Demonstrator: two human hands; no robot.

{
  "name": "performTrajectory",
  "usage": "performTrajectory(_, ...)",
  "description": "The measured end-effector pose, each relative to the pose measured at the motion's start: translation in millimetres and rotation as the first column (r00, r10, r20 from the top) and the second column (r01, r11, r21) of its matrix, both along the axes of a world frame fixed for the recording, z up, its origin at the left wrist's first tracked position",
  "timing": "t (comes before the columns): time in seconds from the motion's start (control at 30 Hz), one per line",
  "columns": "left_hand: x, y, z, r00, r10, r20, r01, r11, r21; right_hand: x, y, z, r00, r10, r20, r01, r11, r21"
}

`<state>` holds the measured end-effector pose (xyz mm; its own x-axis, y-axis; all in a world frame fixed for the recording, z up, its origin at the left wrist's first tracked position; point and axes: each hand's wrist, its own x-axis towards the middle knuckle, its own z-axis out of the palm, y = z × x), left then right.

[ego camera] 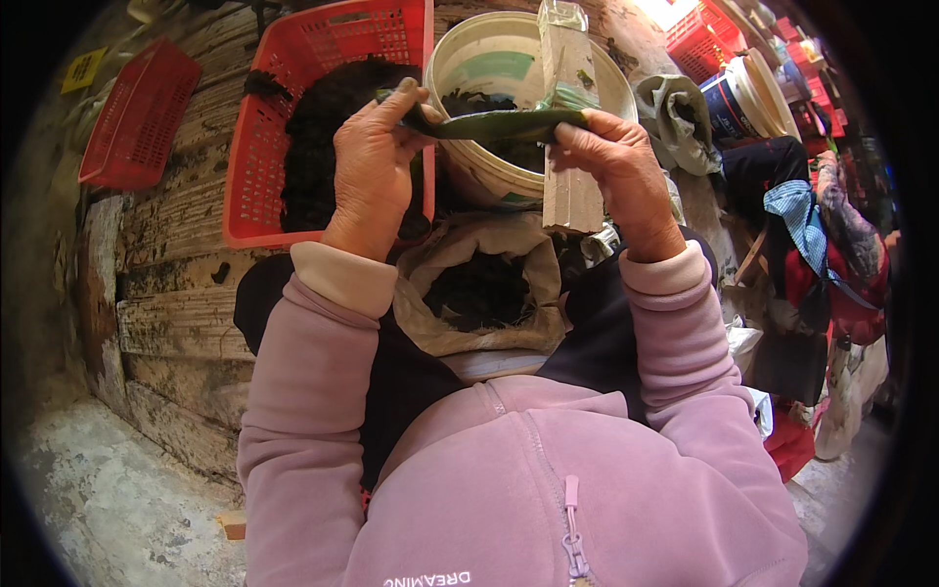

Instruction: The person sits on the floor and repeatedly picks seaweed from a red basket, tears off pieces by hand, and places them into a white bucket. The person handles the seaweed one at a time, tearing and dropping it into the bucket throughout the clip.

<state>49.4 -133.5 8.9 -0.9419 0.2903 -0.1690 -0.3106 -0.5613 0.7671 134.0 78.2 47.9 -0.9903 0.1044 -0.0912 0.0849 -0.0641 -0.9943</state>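
Between my two hands a dark green, leaf-like strip [499,125] is stretched out, perhaps seaweed. My left hand [378,158] pinches its left end, and my right hand [618,165] pinches the other end between thumb and fingers. Below the strip stands a round white plastic bucket [458,37] with some dark material inside. Across the bucket's right side lies a wooden board [571,198], with clear plastic wrapped around part of it. An open woven sack [414,293] holding dark material sits between my knees.
A red plastic basket [238,198] heaped with dark material [323,154] stands left of the bucket. Another red basket [139,117] is farther left on the planks [183,315]. At right, a person [836,227] sits near a white bucket [748,95] and a rolled-down sack [671,117].
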Motion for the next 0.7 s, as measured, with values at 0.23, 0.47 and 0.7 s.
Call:
performTrajectory(0.23,31.8,23.7,23.8,0.904,-0.376,-0.206,0.306,0.902,-0.303,-6.6,-16.5,-5.9,0.959,-0.16,-0.235,0.064,0.927,-0.37)
performTrajectory(0.47,27.5,20.2,31.4,0.793,-0.563,-0.233,0.444,0.796,-0.411,-5.7,-20.8,-4.7,0.926,-0.031,-0.377,0.075,0.992,0.104)
performTrajectory(0.7,20.8,21.0,13.7,0.918,-0.396,-0.017,0.396,0.918,-0.004,-9.3,-10.2,-4.2,0.957,-0.02,-0.29,-0.105,0.907,-0.408)
